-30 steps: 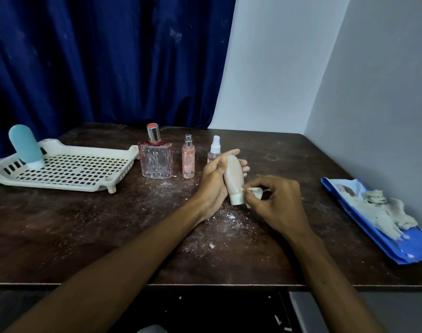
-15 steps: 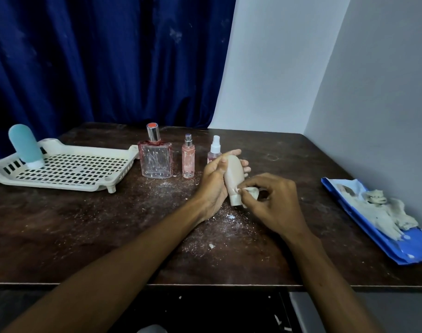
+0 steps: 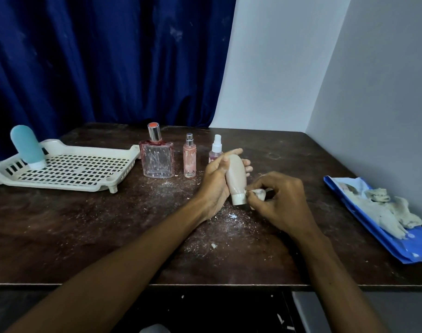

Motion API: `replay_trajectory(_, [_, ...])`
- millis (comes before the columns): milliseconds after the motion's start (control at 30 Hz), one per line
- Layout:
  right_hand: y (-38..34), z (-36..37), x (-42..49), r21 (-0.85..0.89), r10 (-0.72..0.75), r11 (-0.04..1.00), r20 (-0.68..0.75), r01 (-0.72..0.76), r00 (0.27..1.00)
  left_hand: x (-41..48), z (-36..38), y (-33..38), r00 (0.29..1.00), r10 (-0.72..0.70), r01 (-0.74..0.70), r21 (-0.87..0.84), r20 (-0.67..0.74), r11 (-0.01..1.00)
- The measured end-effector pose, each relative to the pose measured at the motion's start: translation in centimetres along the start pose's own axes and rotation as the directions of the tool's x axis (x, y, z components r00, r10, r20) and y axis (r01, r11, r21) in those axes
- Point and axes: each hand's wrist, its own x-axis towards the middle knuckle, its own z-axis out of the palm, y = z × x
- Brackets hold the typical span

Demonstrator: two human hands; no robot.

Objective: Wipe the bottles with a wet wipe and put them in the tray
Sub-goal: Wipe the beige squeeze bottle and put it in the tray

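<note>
My left hand (image 3: 214, 181) grips a beige squeeze bottle (image 3: 236, 176) with its white cap pointing toward me, held just above the table. My right hand (image 3: 279, 203) pinches a crumpled wet wipe (image 3: 257, 193) against the bottle near the cap. A white slotted tray (image 3: 85, 186) sits at the left with a teal bottle (image 3: 27, 146) standing in its far corner. Behind my left hand stand a square pink perfume bottle (image 3: 157, 159), a slim pink spray bottle (image 3: 189, 159) and a small white-topped spray bottle (image 3: 216, 149), partly hidden by my fingers.
A blue wet wipe pack (image 3: 394, 246) with used, dirty wipes (image 3: 385, 212) on it lies at the table's right edge by the grey wall. White dust and crumbs are scattered over the dark table (image 3: 85, 236) around my hands. A blue curtain hangs behind.
My right hand has shifted the wipe slightly along the bottle near its cap. The left hand keeps the bottle in nearly the same place.
</note>
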Motion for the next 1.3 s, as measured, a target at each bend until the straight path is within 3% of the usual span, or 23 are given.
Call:
replay_trajectory(333, [-0.9,-0.1,0.1,0.027,-0.046,0.998,-0.139,0.05,0.989,-0.7,0.7,0.7,0.997,-0.023,0.034,-0.179,0.067,0.983])
replay_trajectory(767, [-0.7,-0.5,0.2,-0.009,0.006,1.0,-0.302,-0.009,0.953,-0.8,1.0,0.0,0.999,-0.008,-0.002,0.195,0.051,0.981])
replay_trajectory(1067, [-0.9,-0.6,0.3,-0.015,-0.018,1.0,-0.344,0.013,0.939,-1.2,1.1,-0.3,0.99,0.087,-0.124,0.369,0.115,0.921])
replay_trajectory(1300, [-0.7,-0.5,0.3,-0.051,-0.035,0.999,-0.356,0.018,0.934,-1.6,1.2,-0.3,0.973,0.033,-0.116,0.361,0.228,0.925])
